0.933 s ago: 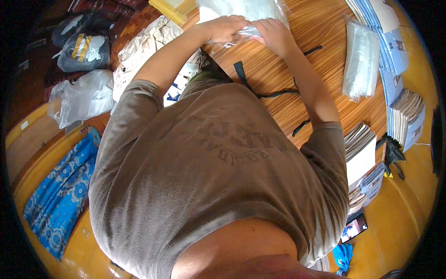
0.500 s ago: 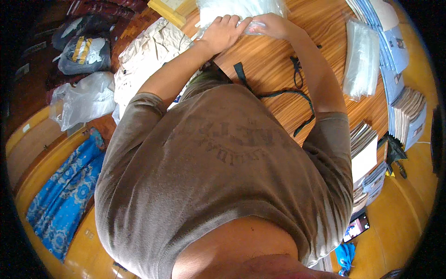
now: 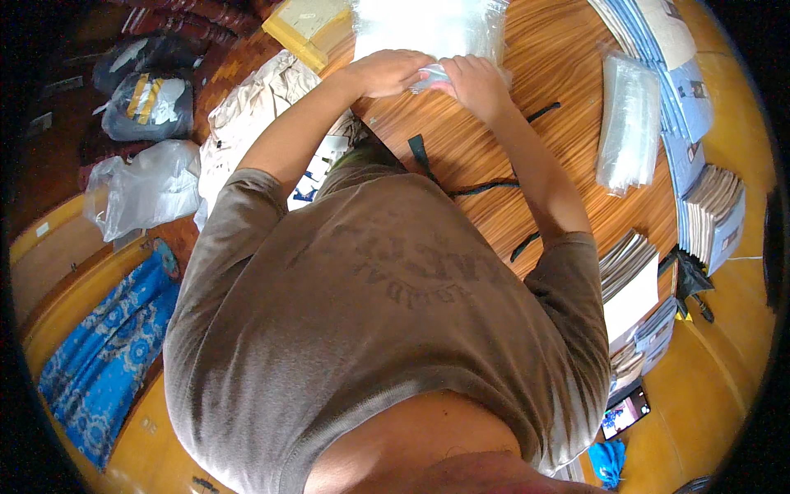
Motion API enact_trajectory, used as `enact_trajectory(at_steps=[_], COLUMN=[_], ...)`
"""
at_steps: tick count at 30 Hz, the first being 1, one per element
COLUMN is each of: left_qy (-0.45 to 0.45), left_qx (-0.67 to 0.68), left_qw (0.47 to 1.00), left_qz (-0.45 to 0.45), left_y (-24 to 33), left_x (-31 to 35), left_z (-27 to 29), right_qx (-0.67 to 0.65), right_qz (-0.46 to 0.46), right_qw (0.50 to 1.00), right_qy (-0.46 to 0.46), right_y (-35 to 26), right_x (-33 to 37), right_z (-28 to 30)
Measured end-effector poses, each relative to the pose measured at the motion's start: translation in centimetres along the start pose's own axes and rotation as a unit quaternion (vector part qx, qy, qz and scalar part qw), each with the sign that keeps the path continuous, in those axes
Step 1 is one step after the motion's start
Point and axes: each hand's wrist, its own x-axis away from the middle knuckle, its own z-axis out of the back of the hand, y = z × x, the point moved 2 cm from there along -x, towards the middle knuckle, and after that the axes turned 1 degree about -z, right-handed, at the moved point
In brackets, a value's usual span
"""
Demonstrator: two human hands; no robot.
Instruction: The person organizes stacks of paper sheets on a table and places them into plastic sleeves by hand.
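A stack of clear plastic bags [image 3: 429, 31] lies at the far edge of the wooden table. My left hand [image 3: 388, 72] is closed over the near edge of the plastic, its fingers pointing right. Close beside it, my right hand [image 3: 477, 84] grips the same edge, thumb toward the left hand. Folded plastic shows in the small gap between the two hands. How many layers they hold is hidden under the fingers.
A black cord [image 3: 485, 188] runs over the table [image 3: 461, 140] near my body. To the right are another bundle of clear bags [image 3: 629, 123] and stacked blue booklets [image 3: 685, 90]. Cream cloth [image 3: 247, 123] and a yellow box [image 3: 309, 33] lie to the left.
Both hands have moved a little nearer to me along with the plastic edge. My left hand has flattened over it, and the right hand has turned downward.
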Motion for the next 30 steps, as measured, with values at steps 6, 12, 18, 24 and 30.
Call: enact_trajectory(at_steps=[6,12,18,24,30], left_qy=[0.201,0.165,0.182,0.162,0.152], left_qx=[-0.168,-0.292,-0.290,-0.259,-0.138], left_qw=[0.965,0.942,0.939,0.950,0.974], left_qz=[-0.005,-0.030,0.022,0.060,0.096], left_y=[4.5,4.7,1.9,1.1,-1.8], left_x=[3.1,4.7,2.2,1.5,0.9], left_z=[1.1,-3.2,-2.6,-2.0,-0.8], right_qx=[-0.113,-0.230,-0.257,-0.013,-0.029], right_qz=[-0.026,-0.033,-0.078,0.041,0.075], right_qw=[0.982,0.956,0.918,0.989,0.996], right_qy=[-0.149,-0.181,-0.292,0.139,0.030], right_y=[1.3,2.7,3.4,1.4,-1.7], right_x=[-1.3,-2.3,-4.4,-3.2,2.9], right_z=[-0.3,-1.3,-0.8,2.8,-0.1])
